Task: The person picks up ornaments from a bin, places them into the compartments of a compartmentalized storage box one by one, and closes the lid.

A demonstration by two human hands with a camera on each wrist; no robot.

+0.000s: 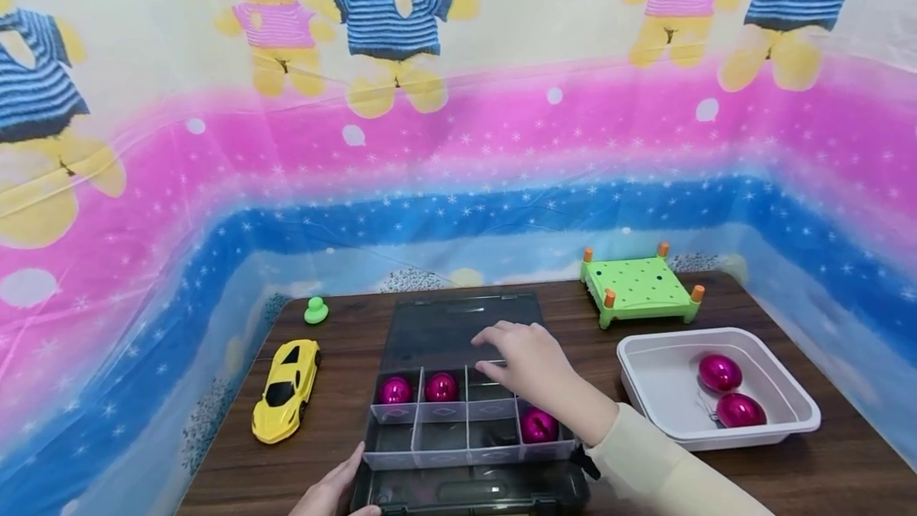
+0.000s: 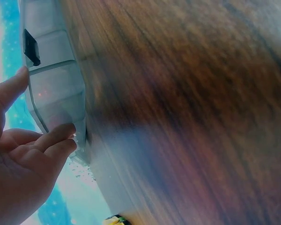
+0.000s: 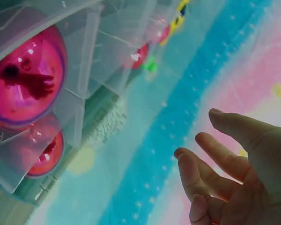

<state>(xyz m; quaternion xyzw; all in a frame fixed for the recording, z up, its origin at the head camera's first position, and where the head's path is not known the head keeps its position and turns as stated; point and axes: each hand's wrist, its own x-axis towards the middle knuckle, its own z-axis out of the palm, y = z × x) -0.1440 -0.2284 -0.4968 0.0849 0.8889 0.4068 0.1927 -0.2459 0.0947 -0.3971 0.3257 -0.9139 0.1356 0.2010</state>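
Note:
A divided plastic storage box (image 1: 423,459) stands at the table's front, its dark lid (image 1: 444,333) folded back. My left hand (image 1: 331,488) grips its near left corner, thumb at the front and fingers against the side in the left wrist view. Above the back row hovers my right hand (image 1: 533,361), fingers loosely spread around nothing. Two shiny magenta balls (image 1: 396,391) sit in the back-left compartments; another ball (image 1: 539,425) lies at front right. Beside that one, the right wrist view shows a further ball (image 3: 46,152), hidden by my right arm in the head view.
On the right, a white plastic tray (image 1: 791,412) holds two magenta balls (image 1: 719,373). Behind it stands a green toy bed (image 1: 637,285) with orange posts. A yellow toy car (image 1: 285,392) and a small green toy (image 1: 316,310) are on the left. Patterned cloth surrounds the table.

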